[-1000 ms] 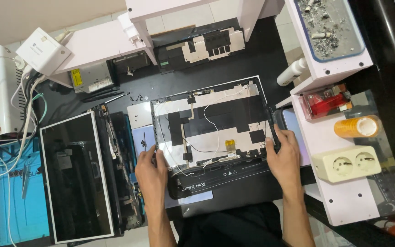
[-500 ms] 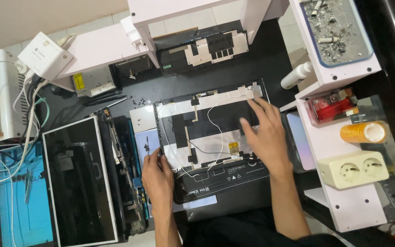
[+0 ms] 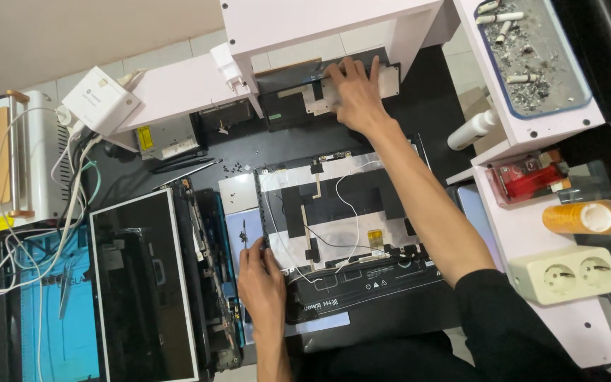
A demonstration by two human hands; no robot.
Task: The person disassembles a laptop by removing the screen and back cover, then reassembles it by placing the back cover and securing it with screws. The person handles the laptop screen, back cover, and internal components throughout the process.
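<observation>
Fingers of my right hand (image 3: 353, 92) lie spread on the panel (image 3: 334, 95) under the shelf (image 3: 319, 25), gripping nothing, while my left hand (image 3: 259, 272) rests open-fingered on the lid (image 3: 348, 233); I judge I'm fetching that panel, which needs a firm pinch.

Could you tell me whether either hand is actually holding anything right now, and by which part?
Neither closes a grip. The left hand rests on the laptop back cover at its left edge; the right hand lies flat on the dark panel.
</observation>
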